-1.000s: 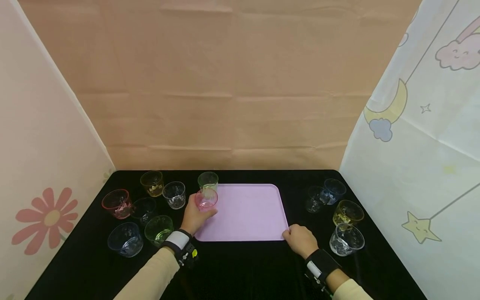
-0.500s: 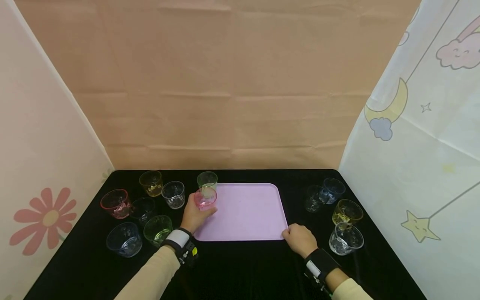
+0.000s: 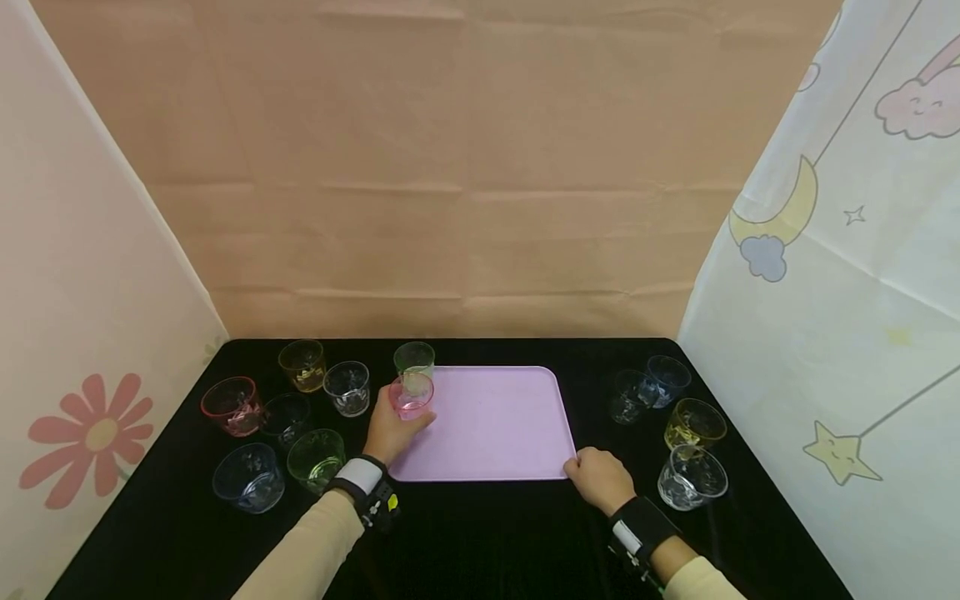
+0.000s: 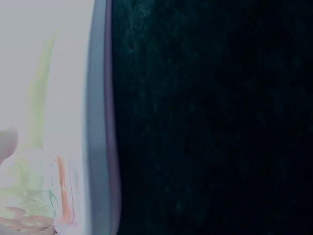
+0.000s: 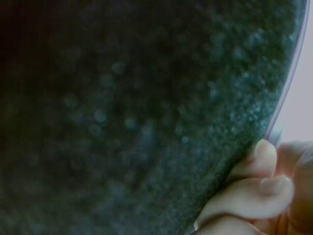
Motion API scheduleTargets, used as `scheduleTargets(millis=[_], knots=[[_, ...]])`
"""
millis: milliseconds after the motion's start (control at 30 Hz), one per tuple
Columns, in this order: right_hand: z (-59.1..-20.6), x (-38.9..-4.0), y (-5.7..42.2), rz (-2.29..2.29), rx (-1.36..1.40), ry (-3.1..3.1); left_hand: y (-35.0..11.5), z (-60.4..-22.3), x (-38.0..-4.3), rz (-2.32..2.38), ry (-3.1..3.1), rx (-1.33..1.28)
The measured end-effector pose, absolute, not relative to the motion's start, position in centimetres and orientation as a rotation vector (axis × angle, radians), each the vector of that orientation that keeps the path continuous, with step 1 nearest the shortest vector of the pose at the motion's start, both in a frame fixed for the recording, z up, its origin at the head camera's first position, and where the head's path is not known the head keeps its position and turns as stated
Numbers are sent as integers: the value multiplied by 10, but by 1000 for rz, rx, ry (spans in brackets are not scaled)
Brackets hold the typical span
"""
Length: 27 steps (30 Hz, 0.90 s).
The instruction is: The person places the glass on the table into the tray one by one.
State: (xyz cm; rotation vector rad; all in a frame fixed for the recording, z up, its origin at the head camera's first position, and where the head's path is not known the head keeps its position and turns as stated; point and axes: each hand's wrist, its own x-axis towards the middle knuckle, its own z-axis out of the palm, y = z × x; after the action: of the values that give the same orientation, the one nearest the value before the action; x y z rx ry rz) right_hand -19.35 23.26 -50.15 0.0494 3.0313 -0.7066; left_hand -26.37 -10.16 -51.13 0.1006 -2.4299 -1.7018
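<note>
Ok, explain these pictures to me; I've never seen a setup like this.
There is no machine here, just someone working bare-handed. The wide picture is taken from the person's head, looking forward and down; the two close ones are taken from each wrist.

A pinkish-purple tray lies on a black table, with six glasses to its left and four more to its right. The left hand holds a pink glass; a pale green glass stands just beyond. The right hand grips the tray's near right corner.

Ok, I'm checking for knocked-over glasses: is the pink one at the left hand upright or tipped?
Upright: in the head view the pink glass shows its round rim facing up, with the left hand holding it.
</note>
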Motion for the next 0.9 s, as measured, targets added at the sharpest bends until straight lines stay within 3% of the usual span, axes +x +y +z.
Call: scheduleTargets(millis=[900], knots=[[-503, -192, 234, -706, 45, 3027, -102, -516, -260, -1699, -2412, 46]])
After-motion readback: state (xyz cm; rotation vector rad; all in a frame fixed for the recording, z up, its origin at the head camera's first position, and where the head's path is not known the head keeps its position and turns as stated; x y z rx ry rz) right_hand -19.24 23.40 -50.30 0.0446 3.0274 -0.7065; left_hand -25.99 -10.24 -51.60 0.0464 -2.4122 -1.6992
